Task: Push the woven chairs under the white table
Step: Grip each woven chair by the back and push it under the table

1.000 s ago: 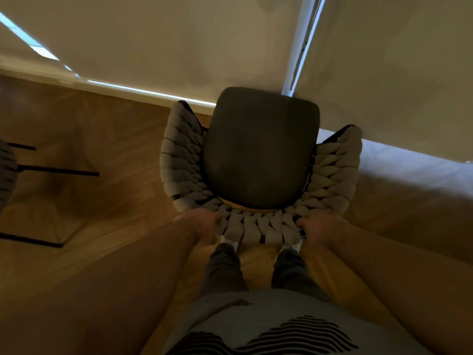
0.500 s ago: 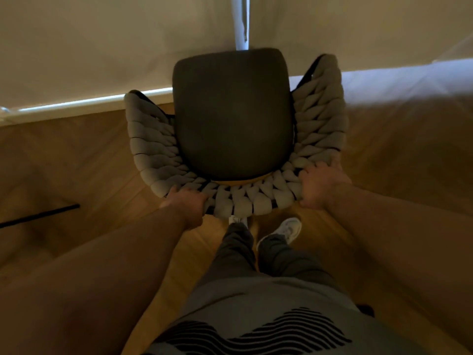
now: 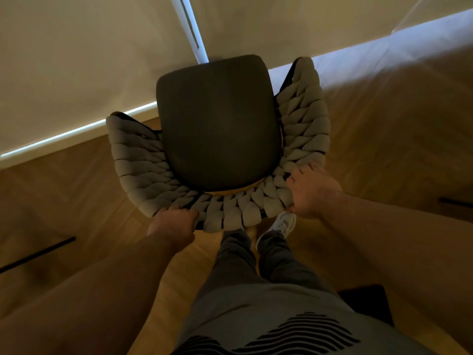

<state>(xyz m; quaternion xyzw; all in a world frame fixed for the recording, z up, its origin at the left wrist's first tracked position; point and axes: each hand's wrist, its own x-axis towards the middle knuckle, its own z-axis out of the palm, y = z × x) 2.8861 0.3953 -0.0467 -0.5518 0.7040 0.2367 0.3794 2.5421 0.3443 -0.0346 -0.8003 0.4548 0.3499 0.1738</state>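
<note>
Rotated further than half a second ago, the woven chair (image 3: 217, 121) stands on the wooden floor (image 3: 384, 149), its seat front at the white table (image 3: 76, 60) edge at 12 o'clock. Left hand (image 3: 174, 224) grasps the woven backrest at 7 o'clock; right hand (image 3: 309, 193) grasps it at 4 o'clock, fingers curled over the rim.

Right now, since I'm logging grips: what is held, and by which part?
The grey woven chair with the dark seat, gripped by the top rim of its curved backrest: left hand on the rim's left, right hand on its right.
</note>
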